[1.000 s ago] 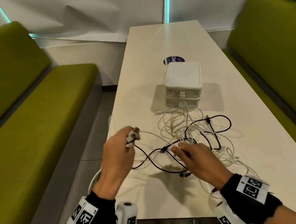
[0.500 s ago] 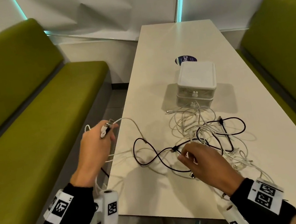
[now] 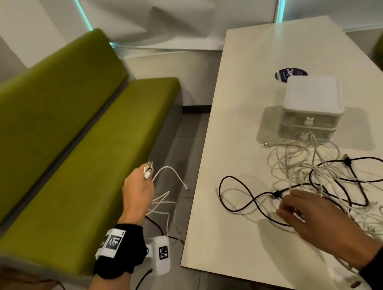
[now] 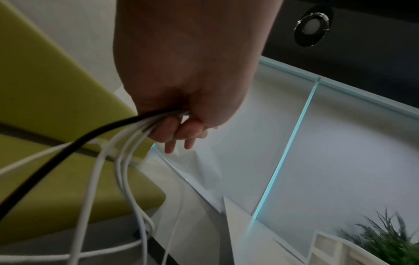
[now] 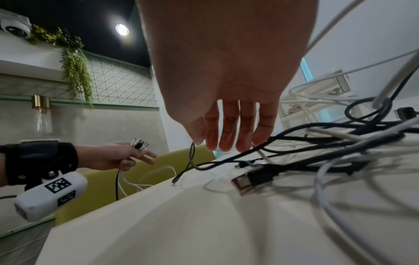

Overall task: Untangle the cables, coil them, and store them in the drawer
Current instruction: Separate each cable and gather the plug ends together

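From the head view, the left hand [image 3: 138, 190] is held out past the table's left edge, above the floor beside the green bench [image 3: 71, 165], fingers curled round a bunch of cable ends [image 3: 148, 170] whose plugs stick up out of the fist; white strands and one black strand hang from it toward the floor. The right hand [image 3: 316, 216] lies low over the white table [image 3: 225, 116] with fingers spread and fairly straight, its fingertips at the near edge of the tangle of white and black cables [image 3: 311, 173], gripping nothing that can be seen. Behind the tangle stands a small white two-drawer box [image 3: 312, 102], both drawers pushed in, with a dark round sticker [image 3: 290, 74] just beyond it. In the left wrist view the left hand [image 4: 181, 89] is clenched on one black cable [image 4: 68, 150] and several white cables [image 4: 127, 152], which fan downward from the fist in front of the bench. In the right wrist view the right hand [image 5: 226, 89] hovers with straight, slightly parted fingers just above the black cable [image 5: 294, 132] on the table, holding nothing; a black USB plug [image 5: 249, 179] lies on the tabletop near the camera, the drawer box [image 5: 317, 89] sits behind the heap, and the left hand [image 5: 118, 157] shows at the far left with its plugs pointing up.
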Available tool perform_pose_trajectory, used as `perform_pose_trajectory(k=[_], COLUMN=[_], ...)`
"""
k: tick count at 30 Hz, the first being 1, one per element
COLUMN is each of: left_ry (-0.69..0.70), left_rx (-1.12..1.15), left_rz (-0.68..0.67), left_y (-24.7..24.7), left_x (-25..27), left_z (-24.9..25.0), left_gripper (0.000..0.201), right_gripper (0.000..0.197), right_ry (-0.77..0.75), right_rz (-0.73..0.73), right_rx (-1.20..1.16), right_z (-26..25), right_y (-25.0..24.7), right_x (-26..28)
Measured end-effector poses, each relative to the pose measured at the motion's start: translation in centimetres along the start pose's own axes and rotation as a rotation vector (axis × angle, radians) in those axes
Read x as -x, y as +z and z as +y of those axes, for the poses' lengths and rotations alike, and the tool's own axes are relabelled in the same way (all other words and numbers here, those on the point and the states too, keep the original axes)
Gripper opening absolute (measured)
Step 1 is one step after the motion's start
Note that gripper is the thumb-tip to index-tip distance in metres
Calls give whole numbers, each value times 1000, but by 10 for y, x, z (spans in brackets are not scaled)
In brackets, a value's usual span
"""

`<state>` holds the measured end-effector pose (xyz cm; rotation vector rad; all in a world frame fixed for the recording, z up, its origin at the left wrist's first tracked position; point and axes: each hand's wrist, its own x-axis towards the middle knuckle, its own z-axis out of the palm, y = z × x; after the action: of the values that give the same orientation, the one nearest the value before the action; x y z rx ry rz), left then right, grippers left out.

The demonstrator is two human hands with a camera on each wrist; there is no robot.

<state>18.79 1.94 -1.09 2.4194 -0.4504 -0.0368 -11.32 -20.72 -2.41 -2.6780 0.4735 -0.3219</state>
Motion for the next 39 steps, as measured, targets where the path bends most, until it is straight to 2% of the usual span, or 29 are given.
perform_pose_trajectory(k=[3, 8, 14, 16, 18, 23, 25, 30, 33, 36, 39], left_ry=[-26, 30, 68, 77, 40, -44, -31, -76, -89, -119, -72], left_rx=[79, 245, 420, 443, 567, 802, 814, 807, 821, 849, 826], left_rz=[-16, -80, -247, -304, -376, -517, -555, -626, -660, -686, -669], left_y=[2, -3, -9, -7, -2, 24, 31, 46, 52, 58, 69], left_x=[2, 8, 25, 32, 40, 66, 78, 95, 104, 116, 129], left_z=[-2, 14, 53, 65, 75, 103, 111, 121, 126, 135, 138], left_gripper=[23, 26, 60, 65, 67, 59, 56, 53, 49, 33, 34], right_gripper=[16, 13, 9, 9, 8, 11, 11, 14, 19, 14, 6], right_ry=[3, 7, 101, 109, 104, 9, 0, 34, 87, 92, 83], right_rz=[-4, -9, 76, 80, 31, -167, -251, -350, -364, -346, -267], right_rx=[-6, -49, -144, -143, -134, -38, 42, 234, 266, 253, 170], right_z=[1, 1, 7, 10, 9, 9, 11, 17, 21, 23, 18], right_y=[0, -8, -34, -44, -50, -48, -40, -20, -16, -14, -21], right_x=[1, 2, 5, 8, 10, 16, 19, 27, 25, 22, 21])
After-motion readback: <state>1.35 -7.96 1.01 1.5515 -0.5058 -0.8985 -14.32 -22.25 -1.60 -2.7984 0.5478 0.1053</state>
